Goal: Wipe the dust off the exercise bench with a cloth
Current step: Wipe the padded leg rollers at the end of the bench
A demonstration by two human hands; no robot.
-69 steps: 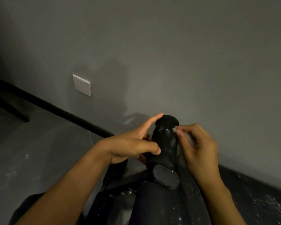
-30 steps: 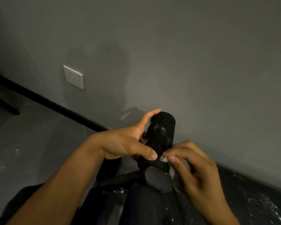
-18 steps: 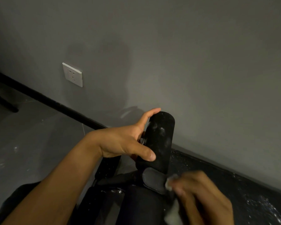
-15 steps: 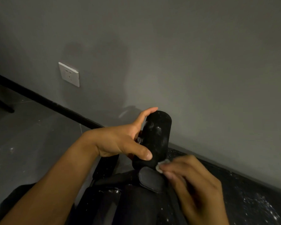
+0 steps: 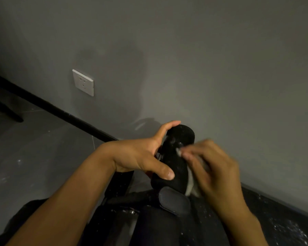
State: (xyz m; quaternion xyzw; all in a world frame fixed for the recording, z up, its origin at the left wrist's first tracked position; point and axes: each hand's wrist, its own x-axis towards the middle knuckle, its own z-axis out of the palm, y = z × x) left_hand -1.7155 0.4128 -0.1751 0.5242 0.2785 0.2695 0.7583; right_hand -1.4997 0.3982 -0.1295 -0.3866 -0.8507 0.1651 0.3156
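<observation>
A black foam roller pad (image 5: pixel 176 157) of the exercise bench stands upright in the lower middle of the head view, speckled with pale dust. My left hand (image 5: pixel 140 155) grips its left side, thumb across the front and forefinger up by the top. My right hand (image 5: pixel 212 167), blurred by motion, holds a small white cloth (image 5: pixel 189 181) against the pad's right side. Below the pad sit a dark oval end cap (image 5: pixel 174 201) and the bench's black frame (image 5: pixel 149 226).
A grey wall fills the background with a white socket (image 5: pixel 83 82) at the left. A black skirting strip (image 5: pixel 60 110) runs along its foot. Dusty grey floor (image 5: pixel 34 157) lies at the left, and a dark speckled surface (image 5: pixel 283 226) at the lower right.
My right hand with the cloth went down the pad's right side to the end cap, then came back up to the pad's upper right. My left hand kept its grip.
</observation>
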